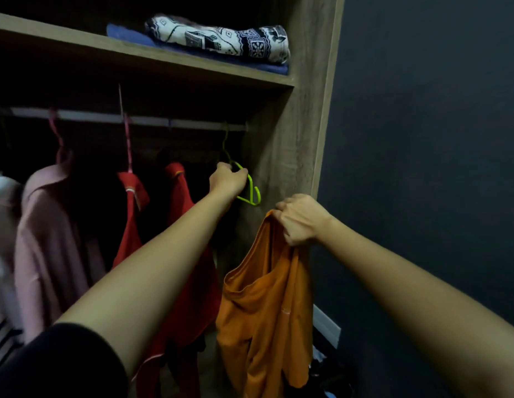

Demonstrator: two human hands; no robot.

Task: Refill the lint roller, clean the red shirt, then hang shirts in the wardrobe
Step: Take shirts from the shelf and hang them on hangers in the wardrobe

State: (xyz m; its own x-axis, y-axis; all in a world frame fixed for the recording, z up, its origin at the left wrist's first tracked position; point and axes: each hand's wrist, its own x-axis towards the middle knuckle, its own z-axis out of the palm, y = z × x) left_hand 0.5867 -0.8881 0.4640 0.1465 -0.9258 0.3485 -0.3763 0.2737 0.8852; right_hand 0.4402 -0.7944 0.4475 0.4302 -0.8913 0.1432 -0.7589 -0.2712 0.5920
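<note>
My left hand [228, 179] reaches into the wardrobe and grips a bare green hanger [252, 191], whose hook is on the rail [152, 120] at its right end. My right hand [300, 219] holds an orange shirt [264, 305] bunched at its top, just outside the wardrobe's right side panel; the shirt hangs down limp. A red shirt [189, 214] hangs on the rail left of the green hanger, partly hidden by my left forearm. A second red garment [129, 219] hangs on a pink hanger further left.
A pink shirt [52, 239] and a white striped garment [3, 282] hang at the left. Folded patterned and blue cloths [218, 38] lie on the shelf [135, 51] above the rail. The wooden side panel [296, 145] and a dark wall [422, 168] stand to the right.
</note>
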